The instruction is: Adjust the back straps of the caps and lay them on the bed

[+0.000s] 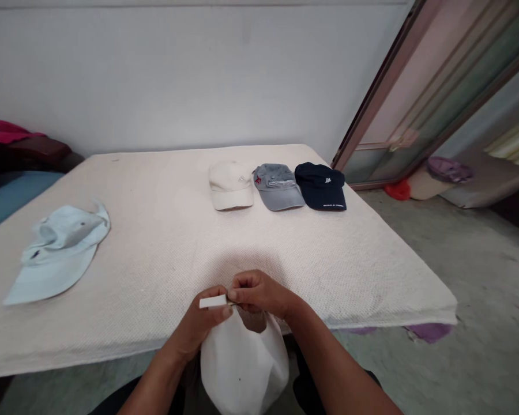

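A white cap (242, 369) is held close to my body at the table's front edge, its rear opening turned away from me. My left hand (207, 320) pinches the cap's white back strap (213, 301), whose end sticks out to the left. At the strap's small metal buckle (232, 300), the fingers of my right hand (259, 293) are closed in a pinch. The two hands nearly touch. The cap's brim is out of sight.
On the cloth-covered table (164, 242), a cream cap (230, 184), a grey cap (277, 186) and a navy cap (320, 185) stand in a row. A crumpled pale blue cap (63, 248) lies at left. Behind is a wall (177, 75); a bin (432, 180) stands at right.
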Demonstrator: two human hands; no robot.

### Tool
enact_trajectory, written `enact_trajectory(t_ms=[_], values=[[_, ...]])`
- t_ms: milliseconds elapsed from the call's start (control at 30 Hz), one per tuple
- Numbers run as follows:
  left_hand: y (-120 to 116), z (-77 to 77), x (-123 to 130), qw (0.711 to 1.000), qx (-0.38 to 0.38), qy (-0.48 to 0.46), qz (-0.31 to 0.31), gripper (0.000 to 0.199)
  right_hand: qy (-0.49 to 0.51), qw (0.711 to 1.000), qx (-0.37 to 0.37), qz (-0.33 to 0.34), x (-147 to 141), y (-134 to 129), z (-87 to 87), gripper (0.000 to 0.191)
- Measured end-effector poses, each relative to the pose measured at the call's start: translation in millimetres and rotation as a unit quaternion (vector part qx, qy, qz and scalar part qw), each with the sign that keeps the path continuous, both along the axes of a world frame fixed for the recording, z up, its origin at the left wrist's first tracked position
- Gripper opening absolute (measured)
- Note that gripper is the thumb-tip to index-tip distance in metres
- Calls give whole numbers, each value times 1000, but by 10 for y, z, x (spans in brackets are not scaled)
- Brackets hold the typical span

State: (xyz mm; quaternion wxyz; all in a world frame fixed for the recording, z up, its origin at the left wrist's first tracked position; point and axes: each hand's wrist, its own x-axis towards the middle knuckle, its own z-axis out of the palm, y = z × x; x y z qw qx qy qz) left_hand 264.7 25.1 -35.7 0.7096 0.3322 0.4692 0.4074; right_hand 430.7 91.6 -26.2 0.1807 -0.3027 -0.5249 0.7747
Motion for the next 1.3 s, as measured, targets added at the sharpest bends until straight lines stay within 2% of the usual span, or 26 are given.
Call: enact_trajectory(t_ms=[167, 333, 533, 800, 1167, 1300], values=[[-9, -4, 42, 999, 0, 35, 32, 20, -14, 1000, 24, -6, -37, -12, -64, 28], [-8, 20, 54, 997, -21, -7, 68, 19, 37, 999, 1, -20, -32, -23, -53, 27], [27, 49, 24, 994, -13, -38, 97, 24, 30, 999, 19, -16, 24, 5, -9, 24], [20, 53, 16, 994, -17, -54, 98, 24, 69, 997, -2, -40, 30, 5, -58, 15], [24, 78, 46, 994, -39, -41, 96, 25, 72, 996, -28, -49, 35, 7, -26, 21], [32, 88, 55, 995, -40, -18, 90, 25, 54, 997, -12, -51, 29, 13, -21, 21]])
